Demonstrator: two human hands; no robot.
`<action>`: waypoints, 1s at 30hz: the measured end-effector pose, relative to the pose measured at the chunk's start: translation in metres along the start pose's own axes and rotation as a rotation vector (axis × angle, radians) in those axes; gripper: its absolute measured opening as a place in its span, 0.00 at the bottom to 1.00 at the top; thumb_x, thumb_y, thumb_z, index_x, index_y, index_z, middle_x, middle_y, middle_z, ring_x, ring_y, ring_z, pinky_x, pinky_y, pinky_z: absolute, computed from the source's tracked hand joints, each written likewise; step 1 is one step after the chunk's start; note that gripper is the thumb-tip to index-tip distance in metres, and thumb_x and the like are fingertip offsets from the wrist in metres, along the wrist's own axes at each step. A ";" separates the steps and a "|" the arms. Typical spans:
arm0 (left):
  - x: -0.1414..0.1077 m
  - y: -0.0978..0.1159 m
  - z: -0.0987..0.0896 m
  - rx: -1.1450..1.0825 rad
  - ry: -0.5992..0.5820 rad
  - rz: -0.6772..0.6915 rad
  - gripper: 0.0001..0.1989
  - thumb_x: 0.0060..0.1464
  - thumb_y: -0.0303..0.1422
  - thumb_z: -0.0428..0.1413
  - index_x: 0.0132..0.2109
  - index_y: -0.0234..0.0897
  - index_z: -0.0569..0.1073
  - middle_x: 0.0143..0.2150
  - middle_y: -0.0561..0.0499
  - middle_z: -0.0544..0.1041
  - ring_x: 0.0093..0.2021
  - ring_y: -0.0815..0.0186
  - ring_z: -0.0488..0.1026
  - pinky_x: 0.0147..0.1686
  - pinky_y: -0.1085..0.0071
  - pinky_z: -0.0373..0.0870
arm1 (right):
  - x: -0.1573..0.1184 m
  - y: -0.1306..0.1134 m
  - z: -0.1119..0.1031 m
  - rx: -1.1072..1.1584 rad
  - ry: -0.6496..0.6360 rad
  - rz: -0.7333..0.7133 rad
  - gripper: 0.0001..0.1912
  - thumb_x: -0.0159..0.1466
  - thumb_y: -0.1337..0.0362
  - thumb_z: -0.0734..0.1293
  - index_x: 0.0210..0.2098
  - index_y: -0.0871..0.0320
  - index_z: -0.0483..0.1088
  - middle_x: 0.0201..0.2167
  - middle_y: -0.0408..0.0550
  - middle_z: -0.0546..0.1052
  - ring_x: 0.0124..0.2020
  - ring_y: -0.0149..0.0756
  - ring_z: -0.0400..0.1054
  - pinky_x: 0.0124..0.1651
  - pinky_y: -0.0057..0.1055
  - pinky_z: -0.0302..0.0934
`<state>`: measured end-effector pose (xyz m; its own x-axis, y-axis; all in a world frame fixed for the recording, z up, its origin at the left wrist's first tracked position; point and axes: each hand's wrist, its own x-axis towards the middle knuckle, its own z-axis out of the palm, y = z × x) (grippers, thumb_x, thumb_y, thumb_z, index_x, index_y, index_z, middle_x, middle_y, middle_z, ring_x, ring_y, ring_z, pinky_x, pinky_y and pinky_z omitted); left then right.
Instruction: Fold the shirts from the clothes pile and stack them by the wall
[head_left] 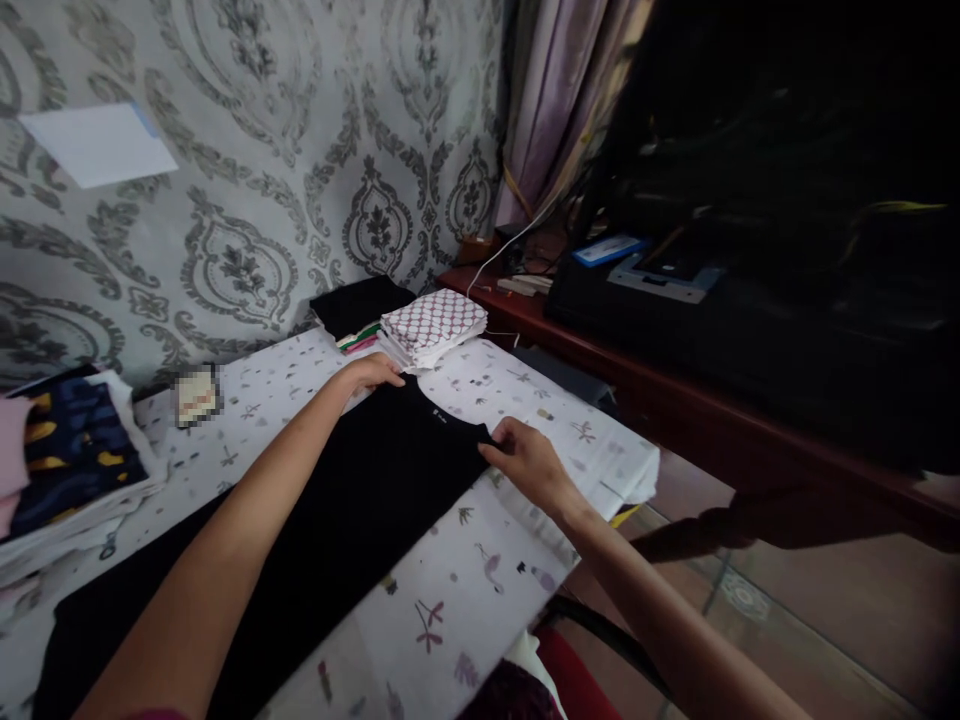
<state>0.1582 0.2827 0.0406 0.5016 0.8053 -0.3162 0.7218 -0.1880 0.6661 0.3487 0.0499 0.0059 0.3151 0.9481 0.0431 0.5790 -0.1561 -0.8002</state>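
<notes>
A black garment [360, 490] lies spread lengthwise over a white cloth with small printed motifs [450, 590]. Its scooped neckline, with a small pale label inside, faces away from me. My left hand [373, 372] grips the garment at the far left side of the neckline. At the right side of the neckline, my right hand [525, 458] pinches the fabric between thumb and fingers. Just beyond my left hand sits a folded stack with a red-and-white lattice pattern [435, 322], beside a folded black cloth [358, 305].
Folded clothes [82, 450] are piled at the left, near a small blurred item [197, 395]. A dark red wooden desk [645, 375] with a large black screen [765, 240] stands at the right. Patterned wallpaper and a purple curtain [551, 90] rise behind.
</notes>
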 end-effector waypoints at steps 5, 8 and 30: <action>-0.021 0.004 -0.020 -0.121 0.015 0.047 0.12 0.39 0.26 0.64 0.33 0.38 0.72 0.26 0.57 0.67 0.26 0.70 0.64 0.23 0.74 0.57 | -0.013 -0.033 0.014 0.296 0.118 -0.072 0.14 0.55 0.55 0.68 0.26 0.54 0.59 0.20 0.38 0.65 0.21 0.29 0.58 0.24 0.28 0.54; -0.051 0.000 -0.041 -0.173 0.033 0.101 0.15 0.38 0.24 0.64 0.36 0.39 0.72 0.28 0.57 0.67 0.26 0.72 0.64 0.23 0.75 0.56 | -0.031 -0.068 0.023 0.293 0.149 -0.183 0.11 0.57 0.57 0.68 0.29 0.55 0.62 0.23 0.39 0.67 0.22 0.29 0.61 0.26 0.27 0.57; -0.258 -0.187 -0.049 -0.482 0.344 0.091 0.08 0.40 0.32 0.60 0.27 0.36 0.67 0.25 0.56 0.68 0.26 0.72 0.68 0.25 0.77 0.67 | -0.133 -0.131 0.157 -0.210 -0.218 -1.272 0.13 0.64 0.79 0.57 0.30 0.58 0.64 0.26 0.44 0.66 0.28 0.36 0.54 0.31 0.34 0.49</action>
<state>-0.1294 0.1375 0.0308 0.3099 0.9489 -0.0599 0.3449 -0.0535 0.9371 0.1122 -0.0124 0.0111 -0.6523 0.4850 0.5825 0.4913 0.8558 -0.1624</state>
